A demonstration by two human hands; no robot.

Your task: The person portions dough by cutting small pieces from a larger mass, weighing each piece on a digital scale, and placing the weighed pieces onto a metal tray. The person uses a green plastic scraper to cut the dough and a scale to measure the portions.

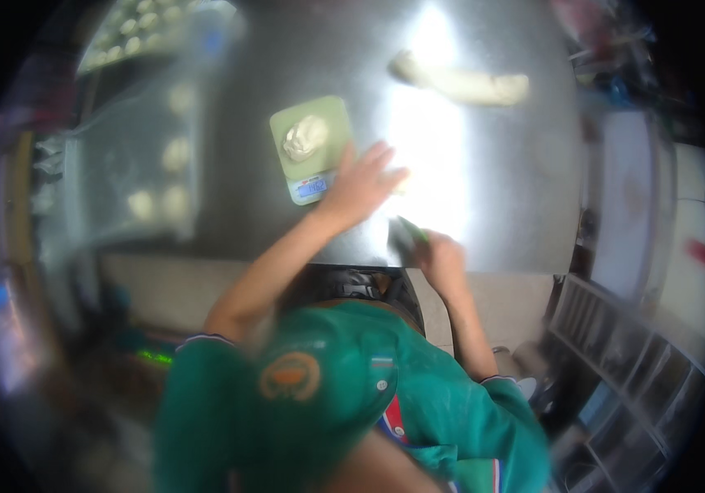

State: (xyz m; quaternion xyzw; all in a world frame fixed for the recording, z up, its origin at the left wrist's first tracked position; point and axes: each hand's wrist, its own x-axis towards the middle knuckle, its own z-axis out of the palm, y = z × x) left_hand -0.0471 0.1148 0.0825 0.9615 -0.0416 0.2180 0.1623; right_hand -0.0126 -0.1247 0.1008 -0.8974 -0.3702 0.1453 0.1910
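A piece of white dough (306,137) rests on a green kitchen scale (334,111) whose display is lit. My left hand (361,185) is just right of the scale, palm down with its fingers spread; a small pale bit (400,183), perhaps dough, shows by its fingertips. In my right hand (442,256), close to the table's near edge, is the green handle of a tool (403,237) with a dark, blurred blade, probably a scraper or knife. A long roll of dough (475,86) lies farther back on the metal table (512,185).
Several round dough pieces (175,154) lie at the left under or beside clear plastic sheeting (124,166). A tray of round pale pieces (133,37) stands at the back left. A grey rack (611,345) is at the lower right, beyond the table.
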